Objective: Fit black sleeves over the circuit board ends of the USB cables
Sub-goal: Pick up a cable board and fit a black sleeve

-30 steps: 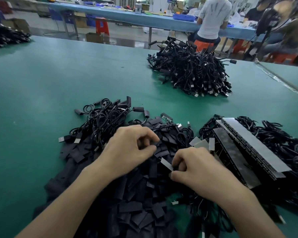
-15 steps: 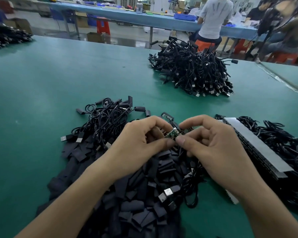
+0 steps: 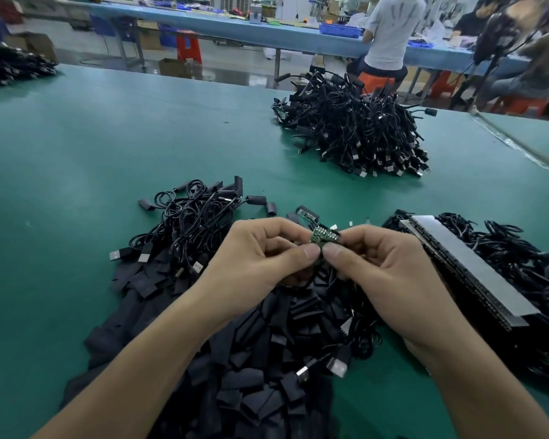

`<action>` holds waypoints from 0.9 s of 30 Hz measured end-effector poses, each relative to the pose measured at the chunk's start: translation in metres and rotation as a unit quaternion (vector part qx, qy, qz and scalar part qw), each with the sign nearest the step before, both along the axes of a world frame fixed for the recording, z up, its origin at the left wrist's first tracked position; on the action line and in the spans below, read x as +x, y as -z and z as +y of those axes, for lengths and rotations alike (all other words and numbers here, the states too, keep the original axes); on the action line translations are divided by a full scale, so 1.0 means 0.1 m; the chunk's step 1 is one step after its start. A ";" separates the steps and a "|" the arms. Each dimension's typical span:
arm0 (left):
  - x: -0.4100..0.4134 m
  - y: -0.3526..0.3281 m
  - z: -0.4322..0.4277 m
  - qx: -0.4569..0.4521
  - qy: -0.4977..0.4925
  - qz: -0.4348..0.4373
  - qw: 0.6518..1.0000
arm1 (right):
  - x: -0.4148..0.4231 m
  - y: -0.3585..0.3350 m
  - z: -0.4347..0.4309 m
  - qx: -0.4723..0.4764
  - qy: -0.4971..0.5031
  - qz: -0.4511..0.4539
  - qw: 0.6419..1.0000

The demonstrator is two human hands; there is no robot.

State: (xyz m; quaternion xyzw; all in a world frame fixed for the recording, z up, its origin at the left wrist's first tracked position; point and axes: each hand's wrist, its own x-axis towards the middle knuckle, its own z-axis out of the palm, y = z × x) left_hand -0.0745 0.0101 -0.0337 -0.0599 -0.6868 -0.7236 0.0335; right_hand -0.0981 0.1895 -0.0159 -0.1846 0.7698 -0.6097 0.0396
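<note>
one small green circuit board [image 3: 322,237] with a row of pale pads is held up between two hands, above the near heap. the left hand [image 3: 260,258] pinches its left end between thumb and forefinger, the other fingers curled in. the right hand [image 3: 390,270] pinches the right end the same way, and the two thumb tips nearly meet under the board. a second bare green board [image 3: 305,213] lies just behind. below the hands spreads a heap of flat black sleeves [image 3: 251,375], too many to count. on the green bench [image 3: 76,153] lie three piles of black usb cables: one touching the heap's far left side [image 3: 191,223], one at the right [image 3: 520,264] under a long dark strip topped with grey tape [image 3: 466,264], one well apart at the far side [image 3: 355,131]. a fourth pile [image 3: 13,66] shows at the far left edge.
</note>
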 end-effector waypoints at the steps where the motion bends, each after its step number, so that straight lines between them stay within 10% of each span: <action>1: 0.01 -0.01 0.00 0.000 0.010 -0.002 1.000 | 0.00 0.01 -0.01 -0.021 -0.002 -0.014 1.000; 20: 0.02 -0.11 -0.06 -0.049 0.036 0.051 0.997 | 0.00 0.03 -0.03 -0.083 -0.065 -0.090 0.990; 27: 0.04 -0.03 0.03 0.080 0.038 0.021 0.996 | 0.04 0.06 -0.11 -0.182 -0.094 -0.167 0.964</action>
